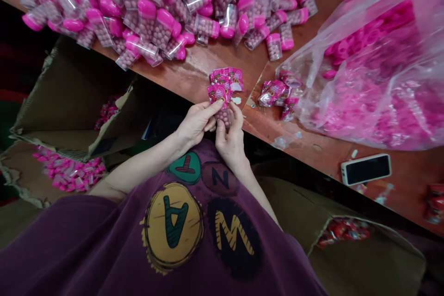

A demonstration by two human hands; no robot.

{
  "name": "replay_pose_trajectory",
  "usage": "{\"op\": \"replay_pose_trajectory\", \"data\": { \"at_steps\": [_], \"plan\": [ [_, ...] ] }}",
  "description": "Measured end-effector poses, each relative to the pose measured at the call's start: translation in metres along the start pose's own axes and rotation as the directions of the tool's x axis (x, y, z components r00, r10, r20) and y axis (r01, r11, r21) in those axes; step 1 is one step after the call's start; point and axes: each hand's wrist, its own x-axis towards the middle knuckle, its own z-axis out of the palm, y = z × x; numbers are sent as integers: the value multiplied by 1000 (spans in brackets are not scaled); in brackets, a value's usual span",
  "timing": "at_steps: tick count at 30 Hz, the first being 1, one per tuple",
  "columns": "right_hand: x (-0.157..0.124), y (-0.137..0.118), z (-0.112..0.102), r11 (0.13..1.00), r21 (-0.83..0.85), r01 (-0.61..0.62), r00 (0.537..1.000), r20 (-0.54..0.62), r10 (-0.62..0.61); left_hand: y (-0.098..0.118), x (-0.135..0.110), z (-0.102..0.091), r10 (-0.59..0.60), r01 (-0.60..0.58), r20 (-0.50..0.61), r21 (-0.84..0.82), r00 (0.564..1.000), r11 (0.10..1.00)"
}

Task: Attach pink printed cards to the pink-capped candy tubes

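Note:
Both hands meet at the table's near edge over a small clear bottle (224,116) filled with pink candy balls. My left hand (197,121) pinches a pink printed label (217,92) with thumb and finger, at the bottle's far end. My right hand (231,133) has its fingers closed around the bottle's side. Whether the label is fixed to the bottle cannot be seen. Just beyond the hands lie more pink printed labels (236,77) on the tabletop. To the right sit several crumpled pink-and-clear printed wrappers (274,92).
A heap of pink-capped candy bottles (152,18) covers the table's far side. At right are a plastic bag of pink parts (381,88) and a phone (366,169). Below left, a cardboard box (69,88) stands near a pile of pink pieces (71,171); another box (367,259) is lower right.

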Motion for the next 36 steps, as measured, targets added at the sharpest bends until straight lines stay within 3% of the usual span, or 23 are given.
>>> {"op": "replay_pose_trajectory", "data": {
  "at_steps": [2, 5, 8, 10, 12, 18, 24, 27, 30, 36],
  "plan": [
    [0, -1, 1, 1000, 27, 1, 1000, -27, -1, 1, 1, 1, -11, 12, 21, -35, 1000, 999],
    [0, -5, 4, 959, 264, -100, 995, 7, 101, -1, 4, -4, -48, 54, 77, -75, 996, 996],
    [0, -13, 5, 808, 527, -264, 964, 108, 244, -6, 7, -14, -38, 50, 138, -86, 990, 995],
    [0, -16, 5, 731, 606, -315, 947, 145, 287, -10, 8, -20, -21, 35, 176, -76, 984, 996],
    [-1, -17, 6, 739, 598, -309, 948, 130, 291, -13, 8, -24, -12, 24, 197, -54, 980, 998],
    [-2, -10, 12, 892, 412, -186, 980, 14, 198, -19, 6, -19, 41, -36, 135, -36, 990, 999],
    [0, -10, 6, 882, 431, -192, 979, 15, 206, -16, 3, -16, -24, 39, 198, -68, 980, 997],
    [-1, -8, 4, 861, 461, -215, 974, 40, 222, -13, 6, -17, -5, 17, 140, -85, 990, 996],
    [-2, -11, 4, 780, 555, -289, 952, 76, 298, -11, 10, -17, 23, -19, 55, -82, 998, 996],
    [4, -21, 5, 517, 737, -435, 874, 207, 440, -13, 12, -14, 23, -32, -114, -75, 993, 997]
  ]
}}
